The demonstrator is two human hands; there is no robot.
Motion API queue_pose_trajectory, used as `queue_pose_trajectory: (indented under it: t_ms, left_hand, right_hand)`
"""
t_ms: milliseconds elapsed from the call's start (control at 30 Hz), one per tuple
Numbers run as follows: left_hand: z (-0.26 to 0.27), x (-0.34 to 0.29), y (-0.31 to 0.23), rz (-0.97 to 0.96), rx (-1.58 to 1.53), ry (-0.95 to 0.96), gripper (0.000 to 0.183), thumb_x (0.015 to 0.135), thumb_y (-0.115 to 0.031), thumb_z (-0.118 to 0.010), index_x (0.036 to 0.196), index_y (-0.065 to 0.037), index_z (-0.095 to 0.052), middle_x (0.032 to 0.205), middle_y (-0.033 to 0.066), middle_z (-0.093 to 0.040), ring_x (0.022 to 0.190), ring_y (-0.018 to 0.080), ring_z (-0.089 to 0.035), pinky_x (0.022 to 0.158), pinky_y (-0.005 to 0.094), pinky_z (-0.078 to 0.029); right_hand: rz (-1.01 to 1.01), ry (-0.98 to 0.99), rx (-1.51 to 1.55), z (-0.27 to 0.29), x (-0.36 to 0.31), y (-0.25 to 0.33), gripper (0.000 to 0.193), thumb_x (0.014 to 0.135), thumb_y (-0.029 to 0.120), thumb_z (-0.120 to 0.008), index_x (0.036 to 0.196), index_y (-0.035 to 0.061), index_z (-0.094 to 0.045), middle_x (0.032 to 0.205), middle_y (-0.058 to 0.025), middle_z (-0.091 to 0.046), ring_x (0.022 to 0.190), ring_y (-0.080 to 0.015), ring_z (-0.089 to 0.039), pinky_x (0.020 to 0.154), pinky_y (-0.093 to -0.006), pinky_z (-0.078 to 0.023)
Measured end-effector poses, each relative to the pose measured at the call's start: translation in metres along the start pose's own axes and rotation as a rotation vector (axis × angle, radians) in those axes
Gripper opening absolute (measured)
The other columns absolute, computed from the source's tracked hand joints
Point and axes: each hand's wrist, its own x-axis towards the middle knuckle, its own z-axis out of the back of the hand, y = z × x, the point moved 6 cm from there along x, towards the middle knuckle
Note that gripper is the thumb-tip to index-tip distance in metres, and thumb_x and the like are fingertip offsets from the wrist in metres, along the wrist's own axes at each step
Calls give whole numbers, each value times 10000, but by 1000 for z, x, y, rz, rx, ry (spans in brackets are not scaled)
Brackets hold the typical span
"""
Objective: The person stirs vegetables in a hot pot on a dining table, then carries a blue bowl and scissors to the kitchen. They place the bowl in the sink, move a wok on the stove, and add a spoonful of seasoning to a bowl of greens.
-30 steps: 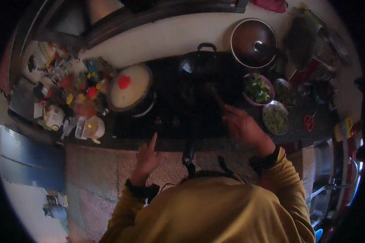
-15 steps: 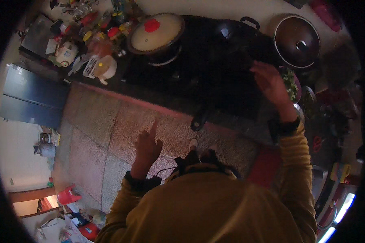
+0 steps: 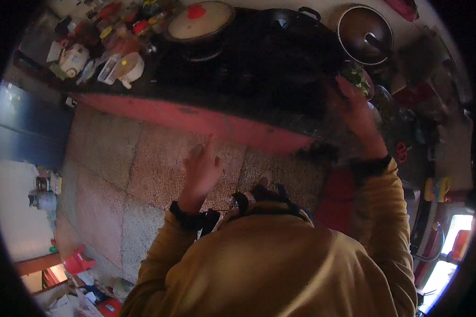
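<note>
My left hand (image 3: 202,171) hangs over the floor in front of the counter, its index finger stretched out and the others loosely bent, with nothing in it. Over the right part of the dark counter is my right hand (image 3: 358,117). Its fingers look apart but are somewhat blurred, and I see nothing held in them. Closest to it is a bowl of green leaves (image 3: 360,79). Beyond sits a black wok (image 3: 283,24) with a loop handle. Farther left stands a pot under a pale lid (image 3: 209,24) with a red knob.
A large round lid (image 3: 357,31) leans at the back right. Jars, bottles and a white jug (image 3: 132,67) crowd the counter's left end. Red-handled scissors (image 3: 402,152) lie to the right. Below the counter run red cabinet fronts (image 3: 158,113). A red stool (image 3: 78,260) stands lower left.
The view has shifted, so more of the red cabinet fronts shows. My left hand has risen toward the counter. My right hand has come closer to the bowl of leaves.
</note>
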Motion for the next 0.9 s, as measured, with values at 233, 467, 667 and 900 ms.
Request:
queue_pose_trajectory:
  t_ms: [233,467,667,900]
  left_hand:
    - [-22,-76,42,37,1,-39,407,724,-152,-563,1126,-104,-531,887,203,-543,845,383,-508,725,449,-421]
    - [-42,-125,117,170,-164,-59,254,817,-205,-477,680,-10,-563,687,197,-554,675,377,-533,608,458,-423]
    - [-39,-145,129,254,84,-226,268,819,-215,-475,662,-26,-585,769,184,-568,738,357,-538,631,454,-433]
    - [-39,-159,116,214,43,-32,205,727,-220,-554,745,-20,-593,847,159,-561,833,333,-525,678,447,-457]
  right_hand:
    - [-103,324,-38,-14,-136,-9,205,805,196,-482,922,57,-577,859,-168,-590,772,-352,-570,656,-424,-461]
    - [-519,587,32,-39,-297,10,175,801,211,-480,830,74,-583,772,-170,-578,727,-349,-570,626,-416,-467]
    - [-364,755,16,-54,-283,30,164,799,215,-481,813,82,-576,765,-171,-574,731,-345,-568,623,-415,-465]
    - [-388,736,141,-100,-250,38,227,795,298,-457,820,100,-565,821,-152,-589,779,-359,-557,651,-431,-459]
